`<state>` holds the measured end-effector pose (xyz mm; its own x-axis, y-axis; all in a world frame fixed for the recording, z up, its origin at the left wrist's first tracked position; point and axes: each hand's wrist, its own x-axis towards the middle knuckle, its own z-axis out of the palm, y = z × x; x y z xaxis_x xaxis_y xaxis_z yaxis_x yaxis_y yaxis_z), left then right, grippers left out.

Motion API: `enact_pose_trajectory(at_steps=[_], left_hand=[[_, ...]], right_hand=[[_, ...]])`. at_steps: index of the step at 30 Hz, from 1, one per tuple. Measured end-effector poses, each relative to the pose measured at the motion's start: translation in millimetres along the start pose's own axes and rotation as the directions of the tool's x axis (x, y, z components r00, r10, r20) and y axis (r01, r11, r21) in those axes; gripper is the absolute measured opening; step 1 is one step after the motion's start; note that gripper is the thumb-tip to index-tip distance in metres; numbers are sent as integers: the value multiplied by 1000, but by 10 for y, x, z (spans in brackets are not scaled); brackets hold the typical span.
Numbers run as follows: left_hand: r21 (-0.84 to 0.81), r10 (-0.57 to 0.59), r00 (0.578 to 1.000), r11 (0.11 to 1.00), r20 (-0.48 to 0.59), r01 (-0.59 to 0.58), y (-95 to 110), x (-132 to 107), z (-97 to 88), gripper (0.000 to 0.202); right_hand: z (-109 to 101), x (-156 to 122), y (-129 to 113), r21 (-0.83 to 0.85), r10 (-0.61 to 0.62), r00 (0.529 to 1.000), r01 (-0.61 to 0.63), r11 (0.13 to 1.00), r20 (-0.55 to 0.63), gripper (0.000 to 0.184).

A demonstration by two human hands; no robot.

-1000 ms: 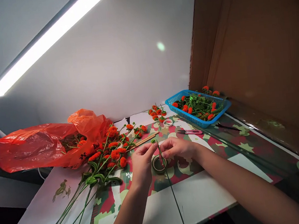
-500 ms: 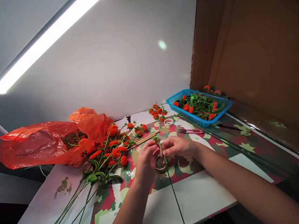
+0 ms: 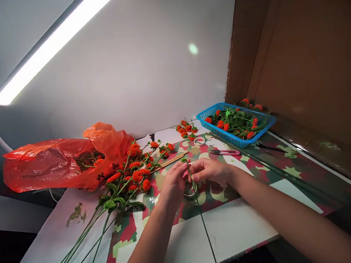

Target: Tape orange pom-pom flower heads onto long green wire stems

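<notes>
My left hand and my right hand meet over the middle of the table, both closed with fingertips pinching a thin green flower stem. Its fuzzy green top pokes out above the left fingertips, and the long lower end runs down toward me past the table's front edge. Just under the fingers is a roll of tape, partly hidden by the hands; whether it hangs or rests on the table I cannot tell. To the left lies a bunch of orange fuzzy flowers with long green stems.
An orange plastic bag lies at the left. Behind my hands are loose flower heads, a white tape roll, pink thread snips and wooden sticks. A blue basket of flowers stands back right, near black scissors.
The view has shifted slightly. Both hands stay at the stem with only a small shift of the fingers; the other things lie as before.
</notes>
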<state>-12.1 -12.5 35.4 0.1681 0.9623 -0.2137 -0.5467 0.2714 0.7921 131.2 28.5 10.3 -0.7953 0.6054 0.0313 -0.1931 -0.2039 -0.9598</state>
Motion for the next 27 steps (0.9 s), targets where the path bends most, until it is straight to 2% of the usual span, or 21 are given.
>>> enact_pose_trajectory(at_steps=[6,11,15,20,24,27], left_hand=[[99,83,991,992,-108,-72,8,-23,-6,19],[95,111,978,991,-177,-96,-33,-2,-10,19],[56,82,964,996,-252,-70,-57,29,-4,18],[79,133,933,991,-335,-112,-37,12,21,17],[-14,112,952,993,-285,-121,-23,-10,16,18],[-88,58,969,993,-241,-82,-32,-6,-2,16]], right_hand=[[-15,-14,7,-55,75,997,-75,996,6,23],[21,-15,-9,-41,149,989,-150,988,-22,26],[47,-8,-15,-40,107,994,-108,993,-38,25],[51,-5,-19,-24,107,993,-108,994,-43,25],[38,-12,-22,-34,130,991,-131,991,-40,25],[29,-11,-14,-49,140,989,-142,989,-45,25]])
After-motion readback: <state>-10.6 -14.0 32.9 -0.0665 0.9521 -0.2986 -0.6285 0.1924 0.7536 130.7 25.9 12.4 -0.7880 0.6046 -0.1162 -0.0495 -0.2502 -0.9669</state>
